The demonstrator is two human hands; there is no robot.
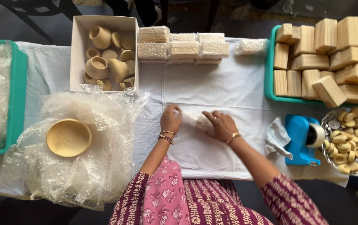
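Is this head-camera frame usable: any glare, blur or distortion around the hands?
Head view: even, soft light with faint shadows; the left hand and right hand are slightly soft on the wrapped bundle; mild sheen on the bubble wrap; table edges bow a little toward the corners; the floor at the top is dark.

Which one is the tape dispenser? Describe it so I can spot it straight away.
Start at the green tray piled with wooden blocks on the right of the white cloth. Just below it, beside the wire basket of small wooden rings, sits the tape dispenser. It is the only bright blue thing there.
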